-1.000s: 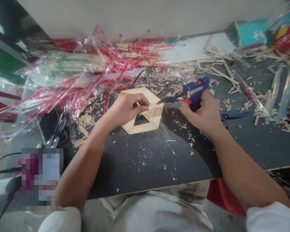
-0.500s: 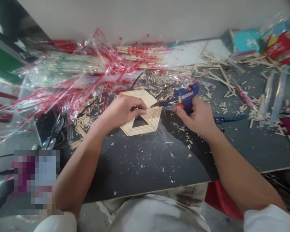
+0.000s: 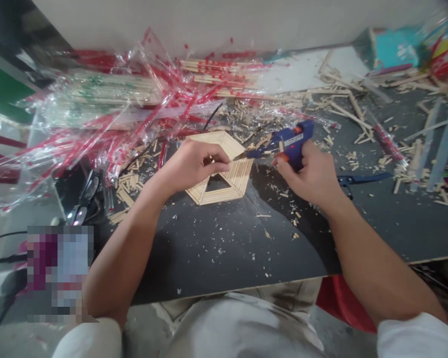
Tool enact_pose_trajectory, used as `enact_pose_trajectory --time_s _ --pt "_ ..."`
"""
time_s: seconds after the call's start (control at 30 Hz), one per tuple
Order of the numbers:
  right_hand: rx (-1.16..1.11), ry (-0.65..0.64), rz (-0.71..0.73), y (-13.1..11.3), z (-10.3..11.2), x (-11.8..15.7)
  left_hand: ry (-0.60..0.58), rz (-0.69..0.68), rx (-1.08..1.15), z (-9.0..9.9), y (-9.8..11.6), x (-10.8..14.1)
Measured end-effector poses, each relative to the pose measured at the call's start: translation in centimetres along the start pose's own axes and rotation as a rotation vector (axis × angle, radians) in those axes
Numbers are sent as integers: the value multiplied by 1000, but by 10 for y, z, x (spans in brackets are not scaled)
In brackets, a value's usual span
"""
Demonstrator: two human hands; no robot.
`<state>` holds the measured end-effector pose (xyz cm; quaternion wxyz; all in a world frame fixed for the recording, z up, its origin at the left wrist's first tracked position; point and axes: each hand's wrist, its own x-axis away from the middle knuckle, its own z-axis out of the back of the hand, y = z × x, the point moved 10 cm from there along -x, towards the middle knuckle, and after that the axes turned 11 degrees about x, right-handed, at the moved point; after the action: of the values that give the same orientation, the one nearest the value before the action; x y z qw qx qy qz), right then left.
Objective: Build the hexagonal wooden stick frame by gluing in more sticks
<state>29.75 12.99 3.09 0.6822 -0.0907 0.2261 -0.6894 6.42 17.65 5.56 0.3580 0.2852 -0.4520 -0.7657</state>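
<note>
My right hand [image 3: 313, 174] grips a blue hot glue gun [image 3: 295, 141], with a finger by its orange trigger. The gun's nozzle points left, right beside the fingertips of my left hand [image 3: 196, 166]. Those fingers are pinched over a hexagonal frame of thin wooden sticks [image 3: 240, 175]. What sits in the pinch is too small to make out. The frame lies flat on the dark table, built of stick rows in wedge-shaped sections around an open centre. My left hand hides its left part.
Plastic-wrapped stick bundles [image 3: 112, 94] pile up at the back left. Cut stick pieces [image 3: 129, 191] litter the dark table [image 3: 224, 258]. Blue-handled scissors [image 3: 366, 179] lie right of my right hand, eyeglasses [image 3: 84, 199] at the left. Clear glue sticks [image 3: 446, 141] are far right.
The glue gun's nozzle has come slightly closer to my left fingertips. The whole view has shifted a little; both hands keep their grips.
</note>
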Motion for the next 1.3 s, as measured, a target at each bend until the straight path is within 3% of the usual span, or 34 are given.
enact_pose_trajectory --time_s 0.37,0.53,0.63,0.77,0.87,1.03,1.17,1.3 --pt "48 -29 -29 4 -3 -1 14 33 39 2 -3 -1" --pt "27 142 -92 15 22 -3 17 22 25 8 3 1" --pt "62 154 -149 28 29 -7 30 55 38 15 8 4" --pt "163 95 -213 52 16 -15 -19 125 67 15 13 8" --pt "159 117 -147 62 5 -18 -67 128 64 9 13 8" --pt "141 176 -59 56 7 -14 -173 138 56 -7 1 4" --pt "108 193 -9 30 22 -7 -201 152 66 -15 -6 2" --pt "56 152 61 4 20 -1 -203 171 78 -20 -10 1"
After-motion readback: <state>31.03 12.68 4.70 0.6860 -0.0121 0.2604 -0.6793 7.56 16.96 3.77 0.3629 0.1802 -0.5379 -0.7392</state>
